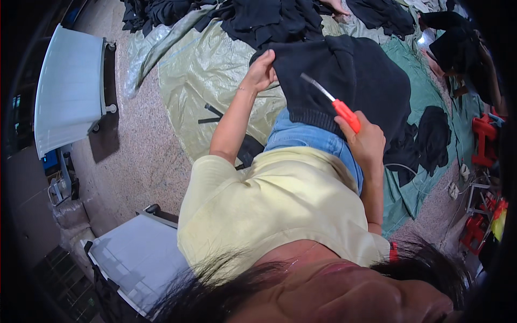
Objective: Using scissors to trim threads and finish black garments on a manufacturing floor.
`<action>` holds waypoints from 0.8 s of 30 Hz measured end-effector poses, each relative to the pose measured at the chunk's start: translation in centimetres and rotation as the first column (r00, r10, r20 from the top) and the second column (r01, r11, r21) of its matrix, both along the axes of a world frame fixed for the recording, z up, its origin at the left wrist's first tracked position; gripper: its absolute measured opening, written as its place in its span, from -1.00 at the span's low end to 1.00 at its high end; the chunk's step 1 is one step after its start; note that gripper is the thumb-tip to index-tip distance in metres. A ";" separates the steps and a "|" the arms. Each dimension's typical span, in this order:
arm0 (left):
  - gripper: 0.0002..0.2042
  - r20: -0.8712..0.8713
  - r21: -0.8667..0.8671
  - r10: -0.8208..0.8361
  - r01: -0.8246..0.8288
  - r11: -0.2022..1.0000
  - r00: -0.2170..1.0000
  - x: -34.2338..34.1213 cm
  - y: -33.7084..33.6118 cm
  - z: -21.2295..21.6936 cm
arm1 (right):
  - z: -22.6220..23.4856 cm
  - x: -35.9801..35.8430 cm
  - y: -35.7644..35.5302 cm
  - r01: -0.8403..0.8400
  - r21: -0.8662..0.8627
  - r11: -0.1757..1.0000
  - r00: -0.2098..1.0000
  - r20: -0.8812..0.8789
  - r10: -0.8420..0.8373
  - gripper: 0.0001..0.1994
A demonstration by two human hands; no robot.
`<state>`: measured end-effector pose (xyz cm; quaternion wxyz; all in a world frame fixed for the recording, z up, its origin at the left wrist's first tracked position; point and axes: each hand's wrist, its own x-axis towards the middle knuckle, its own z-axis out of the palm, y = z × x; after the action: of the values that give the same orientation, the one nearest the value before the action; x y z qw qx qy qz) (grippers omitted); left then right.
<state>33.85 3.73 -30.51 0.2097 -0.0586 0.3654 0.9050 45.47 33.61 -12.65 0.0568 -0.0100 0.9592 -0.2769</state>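
Note:
A black knitted garment (350,81) with a ribbed hem lies spread over my lap, on top of blue jeans. My left hand (260,71) pinches the garment's left edge between thumb and fingers. In my right hand (367,139) is a red-handled tool (346,114) with a thin metal shaft, shaped like a screwdriver. Its shaft points up and left above the cloth, and the exact form of its dark tip is unclear. Whether the tip touches the fabric, I cannot tell.
Piles of black garments (264,21) lie ahead on pale plastic sheeting (196,70). More black cloth (434,140) rests on a green sheet (401,207) at right. White wheeled carts (70,89) stand left. Another person's hand (337,6) shows at the far edge; red stools (483,141) stand right.

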 end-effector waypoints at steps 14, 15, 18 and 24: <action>-0.69 0.280 -0.518 0.172 -0.003 0.856 0.944 6.6 5.3 -9.1 | -6.3 -0.8 4.0 0.275 0.149 0.950 0.925 -0.311 -0.219 -0.70; -0.77 0.280 -0.596 0.081 0.107 0.796 0.957 7.7 5.0 -10.1 | -8.2 -0.9 4.5 0.271 0.139 0.952 0.923 -0.318 -0.216 -0.70; -0.76 0.101 -0.933 -0.113 0.133 0.335 0.988 12.1 3.6 -17.6 | -11.2 -0.6 3.4 0.220 0.244 0.944 0.924 -0.362 -0.122 -0.59; -0.34 0.386 -0.708 0.287 0.082 0.701 0.877 11.3 -4.1 -13.2 | -12.0 -0.6 3.3 0.127 0.216 0.968 0.935 -0.353 -0.044 -0.42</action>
<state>45.11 -0.36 -43.74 0.2005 -0.3718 0.6171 0.6639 44.87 36.87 -24.64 -0.1235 -0.0096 0.9798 -0.1573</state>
